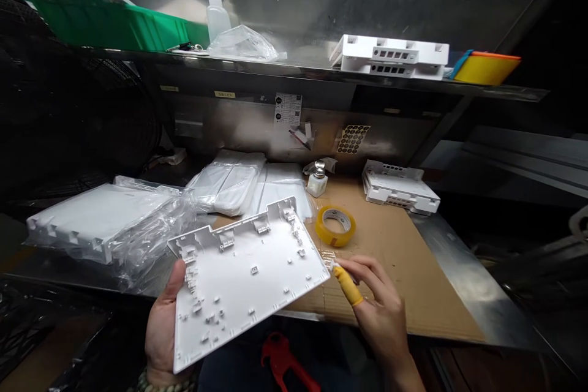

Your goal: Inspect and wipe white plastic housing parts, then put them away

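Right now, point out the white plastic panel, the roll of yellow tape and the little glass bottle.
white plastic panel (243, 282): head view, middle of its ribbed inner face.
roll of yellow tape (335, 234): head view, front of the ring.
little glass bottle (316, 185): head view, on its body below the metal cap.
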`<control>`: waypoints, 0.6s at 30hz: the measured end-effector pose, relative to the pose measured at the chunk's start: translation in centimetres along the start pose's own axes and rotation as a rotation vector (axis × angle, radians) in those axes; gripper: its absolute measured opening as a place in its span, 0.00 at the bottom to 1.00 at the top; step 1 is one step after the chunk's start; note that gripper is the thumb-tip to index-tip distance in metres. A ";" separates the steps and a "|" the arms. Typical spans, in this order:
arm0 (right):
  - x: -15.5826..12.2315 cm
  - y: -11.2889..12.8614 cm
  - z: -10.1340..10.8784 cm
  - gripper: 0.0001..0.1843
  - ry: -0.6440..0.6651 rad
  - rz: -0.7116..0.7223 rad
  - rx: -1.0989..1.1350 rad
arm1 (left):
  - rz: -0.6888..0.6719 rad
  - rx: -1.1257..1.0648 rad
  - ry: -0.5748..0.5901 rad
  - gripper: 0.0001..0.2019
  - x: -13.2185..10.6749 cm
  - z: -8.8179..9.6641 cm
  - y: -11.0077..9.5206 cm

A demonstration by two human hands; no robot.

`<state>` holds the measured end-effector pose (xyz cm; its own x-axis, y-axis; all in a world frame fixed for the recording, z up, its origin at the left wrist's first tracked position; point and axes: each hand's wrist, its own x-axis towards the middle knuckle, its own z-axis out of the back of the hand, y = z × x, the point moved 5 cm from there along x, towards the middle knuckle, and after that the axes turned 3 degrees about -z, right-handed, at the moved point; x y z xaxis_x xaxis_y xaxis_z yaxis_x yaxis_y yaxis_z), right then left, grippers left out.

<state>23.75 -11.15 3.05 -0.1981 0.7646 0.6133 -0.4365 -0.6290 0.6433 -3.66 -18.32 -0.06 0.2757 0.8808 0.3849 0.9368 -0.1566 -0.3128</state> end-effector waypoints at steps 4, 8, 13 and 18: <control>0.4 -0.4 0.1 0.15 0.075 0.084 0.001 | -0.029 0.040 -0.050 0.40 -0.3 0.0 -0.6; 1.6 -1.5 0.8 0.13 0.019 0.053 -0.080 | -0.098 0.059 -0.287 0.33 -0.5 0.1 -1.0; 4.2 0.5 1.0 0.16 -0.064 0.026 0.058 | -0.164 0.076 -0.323 0.29 -0.2 -0.9 -0.4; 6.7 2.7 -0.2 0.14 -0.169 0.082 0.053 | -0.169 0.091 -0.375 0.27 0.0 -1.3 1.0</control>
<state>21.05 -7.69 8.86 -0.0784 0.6790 0.7300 -0.3770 -0.6980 0.6088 -2.47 -19.07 0.78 0.0068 0.9950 0.0999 0.9346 0.0293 -0.3546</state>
